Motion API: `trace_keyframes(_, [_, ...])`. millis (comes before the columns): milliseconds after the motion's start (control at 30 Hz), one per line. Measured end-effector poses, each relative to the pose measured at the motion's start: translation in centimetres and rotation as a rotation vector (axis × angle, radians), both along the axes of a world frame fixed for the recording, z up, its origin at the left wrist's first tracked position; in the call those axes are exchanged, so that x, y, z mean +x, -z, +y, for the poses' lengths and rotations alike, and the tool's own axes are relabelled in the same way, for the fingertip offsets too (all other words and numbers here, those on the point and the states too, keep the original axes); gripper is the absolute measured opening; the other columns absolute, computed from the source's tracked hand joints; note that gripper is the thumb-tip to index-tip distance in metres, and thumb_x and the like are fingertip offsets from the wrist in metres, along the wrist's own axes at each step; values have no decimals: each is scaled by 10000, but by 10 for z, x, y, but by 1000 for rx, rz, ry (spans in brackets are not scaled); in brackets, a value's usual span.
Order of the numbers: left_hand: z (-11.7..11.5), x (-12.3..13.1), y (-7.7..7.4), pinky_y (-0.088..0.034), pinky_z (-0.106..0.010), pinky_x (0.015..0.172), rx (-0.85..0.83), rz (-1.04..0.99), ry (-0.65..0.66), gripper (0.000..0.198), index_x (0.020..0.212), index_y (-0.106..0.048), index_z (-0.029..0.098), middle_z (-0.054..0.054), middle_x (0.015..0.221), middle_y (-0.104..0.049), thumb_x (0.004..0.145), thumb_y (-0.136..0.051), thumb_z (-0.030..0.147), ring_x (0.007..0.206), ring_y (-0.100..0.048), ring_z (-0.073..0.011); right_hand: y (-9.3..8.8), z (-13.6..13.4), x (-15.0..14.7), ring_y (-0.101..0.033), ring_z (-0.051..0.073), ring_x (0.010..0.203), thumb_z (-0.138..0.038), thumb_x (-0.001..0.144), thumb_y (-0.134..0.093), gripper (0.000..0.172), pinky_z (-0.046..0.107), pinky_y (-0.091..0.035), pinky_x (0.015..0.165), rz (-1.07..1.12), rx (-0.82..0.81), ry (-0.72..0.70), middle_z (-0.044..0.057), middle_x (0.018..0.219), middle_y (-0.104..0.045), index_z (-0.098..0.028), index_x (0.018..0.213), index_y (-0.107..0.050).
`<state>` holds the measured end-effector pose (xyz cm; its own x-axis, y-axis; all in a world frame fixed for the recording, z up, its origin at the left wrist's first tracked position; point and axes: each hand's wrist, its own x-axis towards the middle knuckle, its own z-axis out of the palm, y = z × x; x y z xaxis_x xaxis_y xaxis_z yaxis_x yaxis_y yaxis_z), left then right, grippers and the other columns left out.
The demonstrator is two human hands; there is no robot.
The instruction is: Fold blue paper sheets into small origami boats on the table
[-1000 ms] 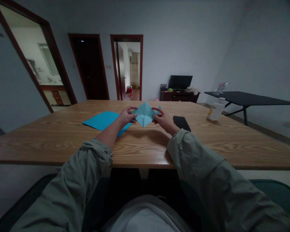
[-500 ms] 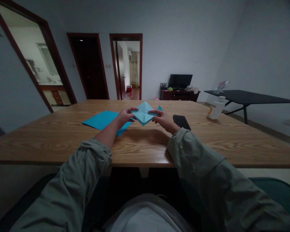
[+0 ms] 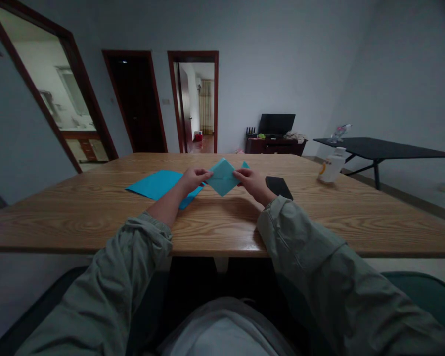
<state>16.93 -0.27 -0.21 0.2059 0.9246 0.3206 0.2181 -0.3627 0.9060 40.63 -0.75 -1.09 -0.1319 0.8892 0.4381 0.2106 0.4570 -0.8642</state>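
A light blue folded paper [image 3: 223, 178], diamond-shaped with a crease across its middle, is held up over the table. My left hand [image 3: 193, 181] pinches its left corner between thumb and fingers. On the opposite corner, my right hand [image 3: 252, 183] grips it the same way. Flat on the table by my left forearm lie bright blue paper sheets [image 3: 156, 183], partly hidden under that arm. A small blue paper point [image 3: 245, 164] shows just behind my right hand; the rest of it is hidden.
On the wooden table [image 3: 215, 227], a black phone-like slab [image 3: 279, 188] lies right of my right hand. A white bottle [image 3: 332, 166] stands farther right. Beyond is a black table [image 3: 381, 147] with a clear object on it. A screen [image 3: 277, 124] stands against the back wall.
The folded paper has become a narrower, flatter diamond, its side corners closer in. My left hand has shifted slightly right, and both hands' fingers now pinch the corners more closely.
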Motion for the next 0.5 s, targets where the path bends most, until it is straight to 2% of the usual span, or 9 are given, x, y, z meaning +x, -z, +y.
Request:
trace_keyframes(67, [0, 0, 0, -450, -230, 551, -3, -34, 6, 465, 924, -631, 147, -25, 740, -661, 654, -760, 503, 631, -602, -131, -1, -3, -1, -575, 150, 699, -444, 759, -667, 354, 265, -487, 582, 0, 11, 6, 51, 841, -672, -168, 980, -680])
trace_keyframes(200, [-4, 4, 0, -480, -252, 567, -97, -58, 65, 748, 1238, -514, 192, -28, 806, -699, 613, -811, 475, 660, -632, -158, -3, -10, -6, -575, 141, 686, -383, 773, -652, 413, 260, -483, 588, -45, 35, -66, 41, 858, -685, -178, 1131, -623])
trace_keyframes(300, [-7, 7, 1, -521, -314, 703, -104, -36, 181, 708, 1193, -593, 150, -83, 942, -720, 624, -796, 519, 796, -667, -206, -6, -14, -12, -601, 159, 722, -341, 790, -629, 421, 289, -503, 639, -125, 104, -118, 48, 869, -695, -178, 1178, -603])
trace_keyframes(367, [-7, 8, 2, -518, -341, 790, -62, -28, 234, 649, 1119, -649, 121, -101, 999, -717, 636, -783, 533, 875, -667, -233, -11, -22, -20, -626, 192, 834, -299, 800, -616, 384, 337, -525, 731, -189, 253, -42, 79, 964, -695, -181, 1166, -618])
trace_keyframes(433, [-6, 7, 3, -510, -354, 824, -12, -17, 229, 629, 1114, -660, 115, -103, 1017, -715, 654, -771, 529, 911, -659, -244, -20, -42, -31, -613, 225, 982, -270, 816, -606, 336, 393, -514, 851, -236, 483, 67, 107, 1096, -667, -194, 1142, -640])
trace_keyframes(500, [-5, 5, 3, -506, -351, 829, 58, 0, 192, 599, 1102, -664, 108, -106, 1023, -710, 680, -750, 525, 926, -649, -242, -32, -78, -46, -596, 231, 1057, -244, 848, -578, 332, 418, -491, 924, -260, 685, 4, 102, 1135, -654, -214, 1175, -631])
